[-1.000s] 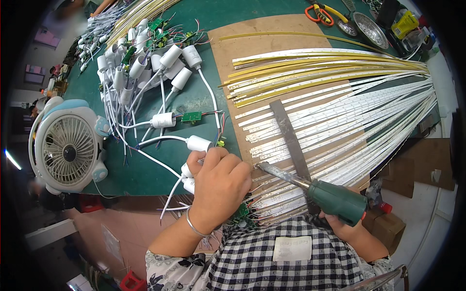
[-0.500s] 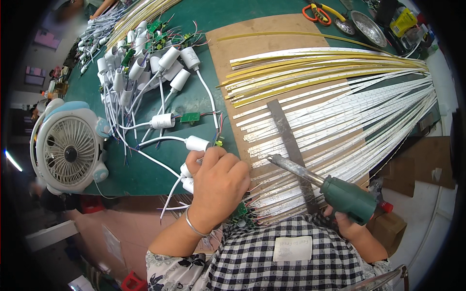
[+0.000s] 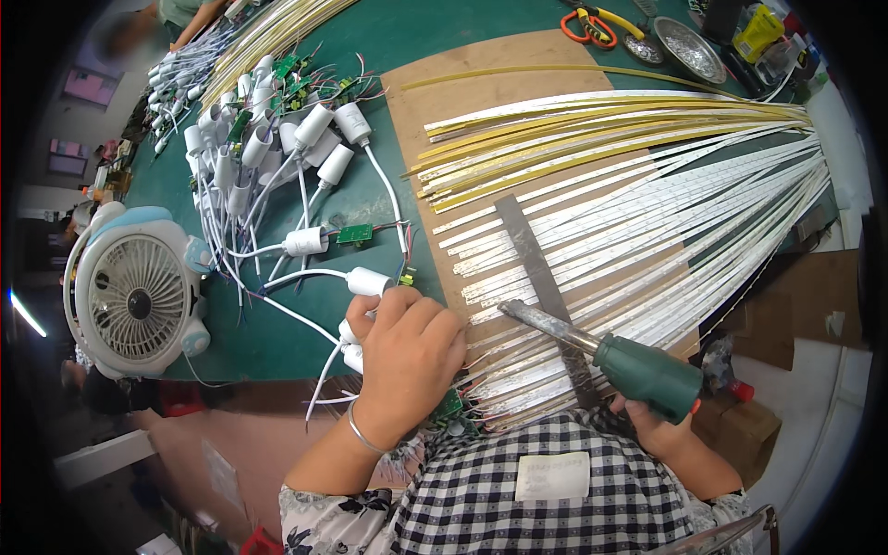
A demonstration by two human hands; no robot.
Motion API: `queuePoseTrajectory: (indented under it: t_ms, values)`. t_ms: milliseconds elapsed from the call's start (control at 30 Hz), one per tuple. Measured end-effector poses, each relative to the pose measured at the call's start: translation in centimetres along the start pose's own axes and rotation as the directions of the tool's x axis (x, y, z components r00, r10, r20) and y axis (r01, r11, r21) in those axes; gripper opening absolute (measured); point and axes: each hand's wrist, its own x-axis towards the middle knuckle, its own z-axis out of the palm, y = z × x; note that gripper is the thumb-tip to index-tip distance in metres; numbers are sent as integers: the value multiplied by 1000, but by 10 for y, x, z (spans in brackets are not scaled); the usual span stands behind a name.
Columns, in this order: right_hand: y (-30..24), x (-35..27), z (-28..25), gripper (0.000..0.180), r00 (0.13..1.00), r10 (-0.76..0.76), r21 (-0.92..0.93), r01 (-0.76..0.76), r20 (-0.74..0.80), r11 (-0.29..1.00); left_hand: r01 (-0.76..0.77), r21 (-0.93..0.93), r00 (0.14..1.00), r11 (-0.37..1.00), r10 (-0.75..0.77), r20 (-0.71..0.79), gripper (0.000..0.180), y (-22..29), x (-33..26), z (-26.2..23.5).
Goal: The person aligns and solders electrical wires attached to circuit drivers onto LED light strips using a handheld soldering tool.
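We note bright, even light over the bench (image 3: 398,32); its main source we cannot place. Shadows on the board (image 3: 416,106) are soft and faint. The white strips (image 3: 592,213) pale toward glare; the iron (image 3: 638,370) and dish (image 3: 689,49) show small glints. Far left, a lit tube (image 3: 27,313) burns out against gloom. We find the centre fairly sharp, a person's head (image 3: 129,37) smeared, straight edges bowing outward, and black vignetting filling the corners.
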Motion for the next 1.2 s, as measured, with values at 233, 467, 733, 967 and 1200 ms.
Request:
queuePoseTrajectory:
  t_ms: [233,467,733,967,1200]
  values:
    - [-3,-3,-3,39,990,129,136,-121,-49,983,-5,-45,1000,999,5,-1,13,2,4,2]
    - [0,-3,-5,42,994,90,159,-80,-59,984,9,-130,1000,991,-9,5,14,0,5,-6]
    - [-2,-3,-7,37,991,116,155,-106,-60,982,-83,-50,981,995,91,172,15,-7,6,-22]
    - [-5,7,-9,34,991,-129,-39,128,-25,991,-155,-10,961,988,154,230,14,-15,8,-15]
    - [-8,8,-9,34,990,-141,-66,140,-5,988,-25,-203,996,979,43,81,14,-13,12,-5]
